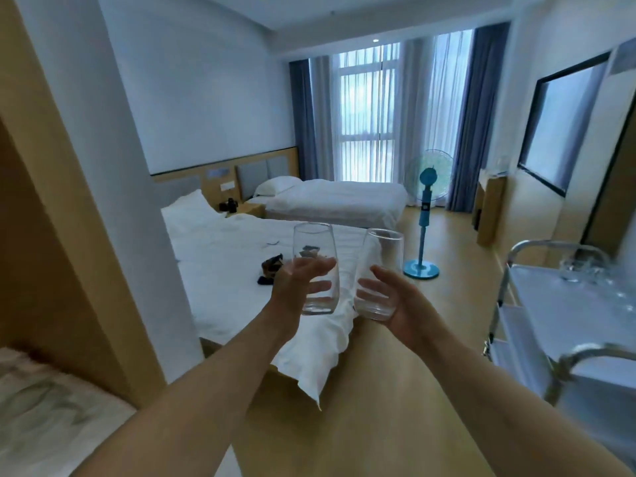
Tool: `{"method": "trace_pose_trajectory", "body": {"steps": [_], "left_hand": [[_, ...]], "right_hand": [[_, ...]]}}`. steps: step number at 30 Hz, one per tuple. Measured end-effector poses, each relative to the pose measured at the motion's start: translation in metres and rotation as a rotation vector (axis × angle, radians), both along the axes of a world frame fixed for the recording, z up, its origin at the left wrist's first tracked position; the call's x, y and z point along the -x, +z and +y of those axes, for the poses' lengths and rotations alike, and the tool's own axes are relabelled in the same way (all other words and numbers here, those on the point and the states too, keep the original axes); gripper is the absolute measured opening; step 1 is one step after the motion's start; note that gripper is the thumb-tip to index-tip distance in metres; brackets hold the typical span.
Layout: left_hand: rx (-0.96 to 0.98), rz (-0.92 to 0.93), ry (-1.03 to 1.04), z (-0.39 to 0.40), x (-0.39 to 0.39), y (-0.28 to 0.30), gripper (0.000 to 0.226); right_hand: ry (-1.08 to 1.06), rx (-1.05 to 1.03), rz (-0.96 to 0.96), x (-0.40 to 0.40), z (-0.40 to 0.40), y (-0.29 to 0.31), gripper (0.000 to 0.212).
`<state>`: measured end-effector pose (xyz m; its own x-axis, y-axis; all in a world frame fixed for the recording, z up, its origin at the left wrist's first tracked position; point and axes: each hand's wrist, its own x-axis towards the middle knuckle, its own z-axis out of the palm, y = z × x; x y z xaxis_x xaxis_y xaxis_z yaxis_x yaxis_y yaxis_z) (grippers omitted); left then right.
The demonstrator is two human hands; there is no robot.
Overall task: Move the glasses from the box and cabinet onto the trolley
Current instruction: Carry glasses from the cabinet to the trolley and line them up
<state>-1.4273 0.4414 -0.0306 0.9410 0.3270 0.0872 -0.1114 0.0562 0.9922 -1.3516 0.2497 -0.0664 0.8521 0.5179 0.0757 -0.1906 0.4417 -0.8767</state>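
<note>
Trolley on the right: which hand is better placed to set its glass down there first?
The right hand, probably. It holds its glass nearer the trolley; the left hand and its glass would have to cross over.

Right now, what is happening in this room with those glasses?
A person is carrying two clear glasses, one in each hand. The left hand holds the left glass, the right hand the right glass. The trolley stands to the right and already holds some glasses.
</note>
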Motion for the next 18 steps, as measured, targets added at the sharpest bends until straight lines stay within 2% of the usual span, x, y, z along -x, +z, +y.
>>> {"method": "trace_pose_trajectory", "body": {"steps": [2, 6, 11, 15, 18], "left_hand": [[0.0, 0.013, -0.028, -0.028, -0.024, -0.006, 0.077], [0.005, 0.105, -0.097, -0.076, -0.066, -0.016, 0.07], [0.013, 0.176, -0.17, -0.121, -0.119, -0.034, 0.075], [0.009, 0.212, -0.271, -0.15, -0.167, -0.055, 0.068], [-0.012, 0.241, -0.365, -0.171, -0.208, -0.069, 0.065]], "right_hand": [[-0.02, 0.004, 0.009, -0.019, -0.03, -0.006, 0.044], [-0.076, 0.031, 0.051, -0.054, -0.081, -0.024, 0.044], [-0.177, -0.014, 0.131, -0.085, -0.128, -0.048, 0.036], [-0.274, 0.004, 0.17, -0.099, -0.16, -0.067, 0.06], [-0.371, 0.029, 0.211, -0.114, -0.18, -0.072, 0.064]]}}
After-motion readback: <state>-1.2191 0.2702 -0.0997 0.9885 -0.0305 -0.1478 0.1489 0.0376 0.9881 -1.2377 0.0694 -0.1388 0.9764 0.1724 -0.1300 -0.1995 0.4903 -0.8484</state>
